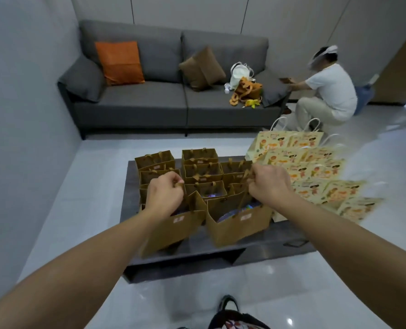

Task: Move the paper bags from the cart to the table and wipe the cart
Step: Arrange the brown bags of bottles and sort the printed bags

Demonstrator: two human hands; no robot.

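Two brown paper bags stand at the near edge of the low dark table (256,254). My left hand (165,194) grips the handles of the left brown bag (173,230). My right hand (269,184) grips the handles of the right brown bag (239,225). Behind them several more brown paper bags (202,166) stand in rows on the table. Several pale printed paper bags (315,172) with white handles stand along the table's right side. No cart is in view.
A grey sofa (135,103) with an orange cushion (120,62), a brown cushion (202,67) and loose bags stands behind the table. A person in a white shirt (327,93) crouches at the sofa's right end. Glossy white floor surrounds the table.
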